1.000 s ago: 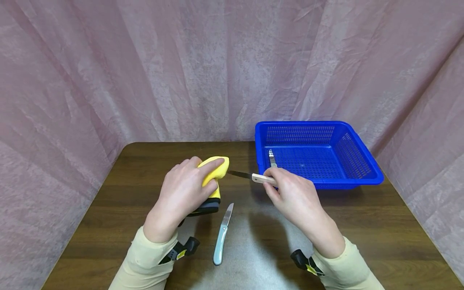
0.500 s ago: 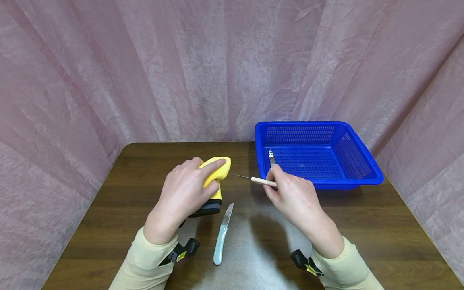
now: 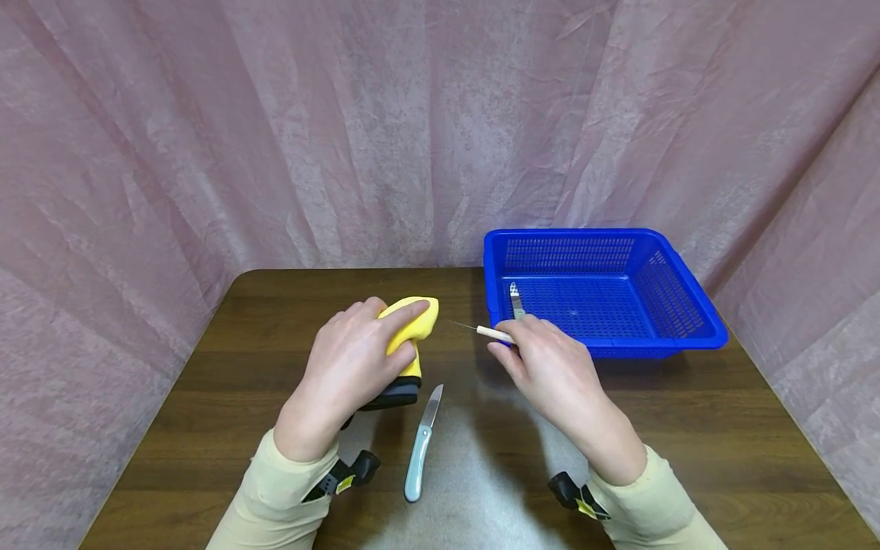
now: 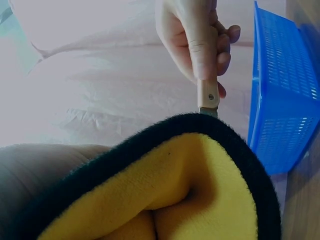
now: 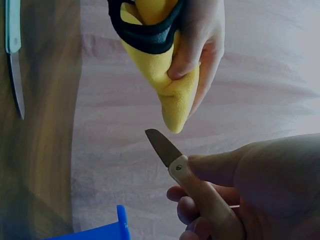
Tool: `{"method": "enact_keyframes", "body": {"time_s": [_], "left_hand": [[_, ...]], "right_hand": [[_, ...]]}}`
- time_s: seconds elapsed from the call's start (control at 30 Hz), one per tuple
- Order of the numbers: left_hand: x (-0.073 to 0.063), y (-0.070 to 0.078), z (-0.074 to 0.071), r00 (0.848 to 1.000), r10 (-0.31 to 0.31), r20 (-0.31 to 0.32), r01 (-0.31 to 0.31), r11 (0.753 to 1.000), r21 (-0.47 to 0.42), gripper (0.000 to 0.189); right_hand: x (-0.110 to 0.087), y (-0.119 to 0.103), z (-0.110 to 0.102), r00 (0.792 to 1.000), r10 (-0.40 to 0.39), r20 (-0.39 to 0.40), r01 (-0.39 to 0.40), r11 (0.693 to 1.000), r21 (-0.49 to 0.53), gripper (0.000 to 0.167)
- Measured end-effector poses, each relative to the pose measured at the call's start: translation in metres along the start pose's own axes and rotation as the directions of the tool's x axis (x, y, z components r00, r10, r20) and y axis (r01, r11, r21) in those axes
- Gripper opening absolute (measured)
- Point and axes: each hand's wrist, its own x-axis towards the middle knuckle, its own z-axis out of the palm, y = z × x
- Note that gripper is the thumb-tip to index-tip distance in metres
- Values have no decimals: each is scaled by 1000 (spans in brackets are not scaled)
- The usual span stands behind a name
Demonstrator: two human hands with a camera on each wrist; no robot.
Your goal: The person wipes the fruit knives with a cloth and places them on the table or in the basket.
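My left hand [image 3: 354,355] grips a folded yellow cloth [image 3: 417,325] with black and grey edging, held above the table. To its right, my right hand [image 3: 553,367] holds a small knife by its pale beige handle [image 3: 493,334]. The blade [image 5: 162,146] points toward the cloth, its tip a short gap away from it in the right wrist view. Seen from the head, that blade shows as a thin line. Between and below both hands lies a second knife [image 3: 420,451] with a light teal handle, blade pointing away. Folds of cloth [image 4: 220,175] hide most of the blade in the left wrist view.
A blue perforated plastic basket [image 3: 687,294] stands at the back right, just beyond my right hand. Inside its left end lies another metal-ended utensil [image 3: 516,298], partly hidden by the hand. The brown wooden table [image 3: 275,305] ends at a pink curtain [image 3: 385,137].
The knife in my right hand has rolled from showing its blade's flat side to nearly edge-on. The right hand has shifted slightly left along the handle; the left hand and cloth barely moved.
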Motion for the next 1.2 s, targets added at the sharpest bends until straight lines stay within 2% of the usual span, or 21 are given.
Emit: {"method": "enact_keyframes", "body": {"time_s": [0.23, 0.53, 1.2], "left_hand": [[0, 0, 1, 1000, -1, 1, 1, 1000, -8, 55], [1, 2, 3, 1000, 13, -3, -14, 1000, -8, 56], [0, 24, 16, 990, 136, -47, -136, 991, 6, 54]], "right_hand": [[1, 1, 3, 1000, -5, -24, 5, 1000, 2, 20], [0, 2, 9, 999, -27, -42, 27, 999, 17, 13], [-4, -2, 15, 998, -56, 27, 55, 998, 28, 18]]}}
